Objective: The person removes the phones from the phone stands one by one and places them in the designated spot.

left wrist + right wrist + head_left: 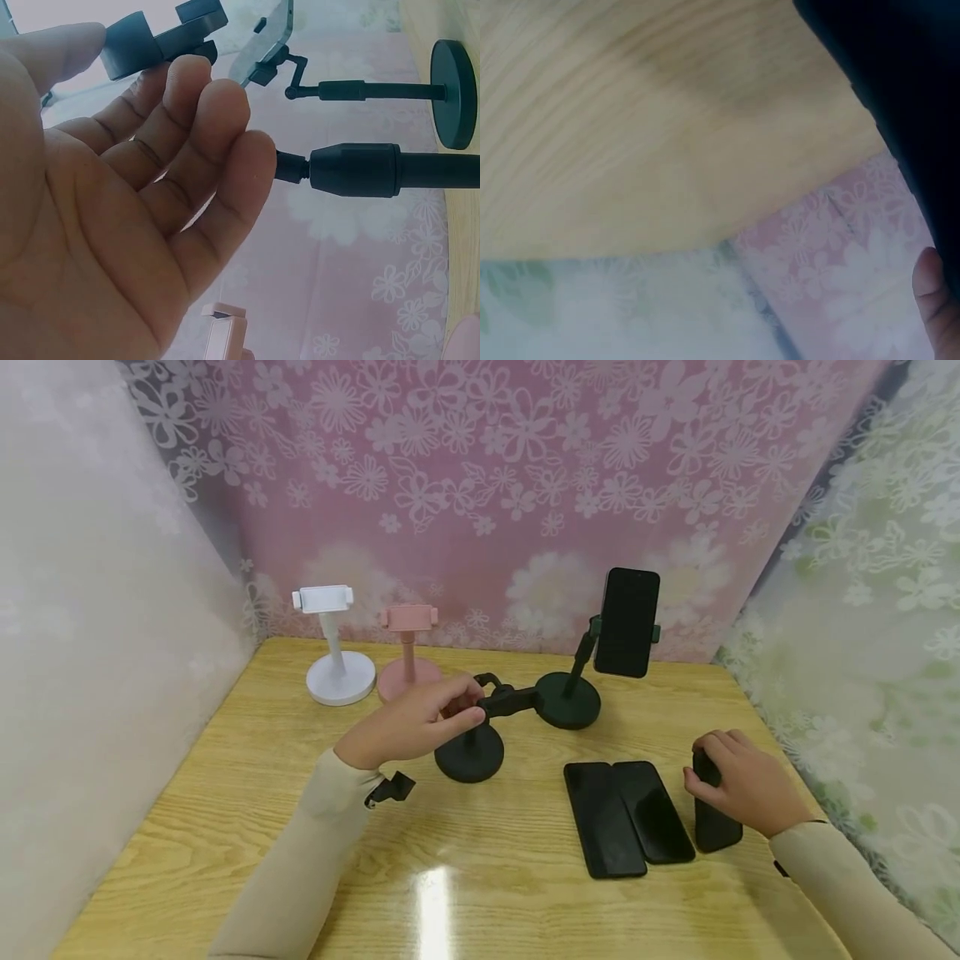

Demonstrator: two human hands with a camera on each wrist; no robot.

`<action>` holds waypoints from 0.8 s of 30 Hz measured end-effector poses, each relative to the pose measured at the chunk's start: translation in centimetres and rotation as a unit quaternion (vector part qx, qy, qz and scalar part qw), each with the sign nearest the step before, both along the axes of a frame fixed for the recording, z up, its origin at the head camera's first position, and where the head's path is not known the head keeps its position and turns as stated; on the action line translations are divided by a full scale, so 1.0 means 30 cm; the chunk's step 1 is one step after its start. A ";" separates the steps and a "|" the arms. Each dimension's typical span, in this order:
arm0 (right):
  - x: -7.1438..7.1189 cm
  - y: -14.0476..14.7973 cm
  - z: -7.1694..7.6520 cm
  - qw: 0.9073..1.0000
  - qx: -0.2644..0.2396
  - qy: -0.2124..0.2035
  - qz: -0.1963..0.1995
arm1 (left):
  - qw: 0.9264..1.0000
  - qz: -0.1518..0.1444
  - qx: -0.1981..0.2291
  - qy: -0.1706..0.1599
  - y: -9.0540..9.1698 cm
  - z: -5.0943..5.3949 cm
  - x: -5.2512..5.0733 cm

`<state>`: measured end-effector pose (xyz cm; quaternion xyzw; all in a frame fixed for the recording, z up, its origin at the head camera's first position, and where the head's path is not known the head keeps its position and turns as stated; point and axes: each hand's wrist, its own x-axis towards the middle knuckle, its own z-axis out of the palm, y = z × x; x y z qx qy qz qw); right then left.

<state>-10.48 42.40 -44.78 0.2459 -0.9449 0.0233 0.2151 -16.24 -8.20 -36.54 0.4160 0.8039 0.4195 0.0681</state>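
Observation:
My left hand (408, 718) holds the clamp head (129, 45) of a black phone stand (470, 756), with thumb and fingertips on it in the left wrist view. The stand's round base rests on the table, and its pole (356, 170) rises to a jointed neck partly hidden by the fingers. At the right, my right hand (753, 785) grips a black phone (718, 828) by its far part. That phone's dark side (922, 97) fills the right edge of the right wrist view, a fingertip (930, 281) against it.
Two dark phones (606, 822) (657, 814) lie side by side left of the right hand. Behind them a dark green stand (567, 703) carries an upright phone (628, 622). A white stand (340, 681) and a pink stand (408, 643) stand at the back left, before flowered cloth (450, 502).

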 end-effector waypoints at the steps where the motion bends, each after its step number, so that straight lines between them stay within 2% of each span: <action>1: -0.005 -0.002 -0.008 1.000 -0.005 -0.007 -0.006 | 1.000 0.000 0.000 -0.003 0.001 -0.001 -0.001; 6: -0.037 -0.008 -0.049 0.999 -0.015 -0.035 -0.030 | 1.000 0.002 -0.006 0.000 0.002 -0.003 -0.005; 12: -0.072 -0.020 -0.086 0.996 -0.003 -0.074 -0.053 | 1.000 0.003 -0.005 0.003 -0.001 -0.009 -0.004; 17: -0.091 -0.035 -0.094 0.988 0.015 -0.129 -0.080 | 1.000 0.001 -0.002 0.008 -0.003 -0.007 -0.004; 24: -0.105 -0.055 -0.102 0.976 0.049 -0.181 -0.105 | 1.000 -0.003 -0.006 0.008 -0.001 -0.006 -0.009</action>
